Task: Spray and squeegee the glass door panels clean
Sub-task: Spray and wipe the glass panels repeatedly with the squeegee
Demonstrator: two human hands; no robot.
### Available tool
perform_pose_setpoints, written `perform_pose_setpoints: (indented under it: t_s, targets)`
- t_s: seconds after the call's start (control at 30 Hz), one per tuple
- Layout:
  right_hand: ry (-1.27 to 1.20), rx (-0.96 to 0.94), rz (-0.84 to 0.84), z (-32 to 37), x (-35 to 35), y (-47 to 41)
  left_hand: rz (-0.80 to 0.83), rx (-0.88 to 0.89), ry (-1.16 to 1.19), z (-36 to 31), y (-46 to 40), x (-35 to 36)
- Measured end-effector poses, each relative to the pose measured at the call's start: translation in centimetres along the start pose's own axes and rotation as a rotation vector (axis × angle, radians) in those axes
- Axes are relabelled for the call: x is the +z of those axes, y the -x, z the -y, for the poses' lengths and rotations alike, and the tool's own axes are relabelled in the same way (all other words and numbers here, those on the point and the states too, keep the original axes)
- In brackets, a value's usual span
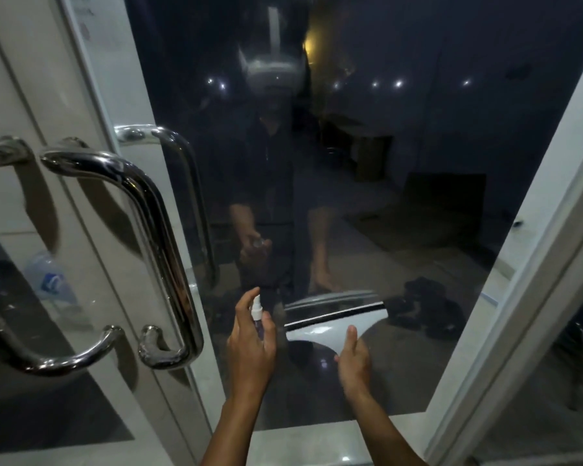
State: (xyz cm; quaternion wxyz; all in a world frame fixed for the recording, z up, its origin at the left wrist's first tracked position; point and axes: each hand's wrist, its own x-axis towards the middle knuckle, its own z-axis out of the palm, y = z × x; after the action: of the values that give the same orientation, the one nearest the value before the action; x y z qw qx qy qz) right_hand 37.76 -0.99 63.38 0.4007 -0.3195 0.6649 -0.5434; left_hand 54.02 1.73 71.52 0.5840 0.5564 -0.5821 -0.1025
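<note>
A dark glass door panel (367,146) in a white frame fills the view. My left hand (251,348) grips a small clear spray bottle (257,309) with a white nozzle, index finger raised by the nozzle, low against the glass. My right hand (352,359) holds the handle of a white squeegee (330,319), whose black rubber blade lies across the glass just right of the bottle. The glass mirrors me and both hands.
A curved chrome pull handle (148,230) juts out left of the panel, with a second chrome handle (0,153) on the neighbouring door. The white frame post (532,290) borders the panel on the right. A plastic bottle (53,284) shows behind the left glass. A white bottom rail (300,438) sits below.
</note>
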Motion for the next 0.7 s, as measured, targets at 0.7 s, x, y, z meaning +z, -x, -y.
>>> perform_pose_setpoints:
  t_s: [0.7]
  targets:
    - [1.26, -0.694, -0.058, 5.4, -1.8, -3.2, 0.002, -0.021, 0.004, 1.5, -2.3, -1.4]
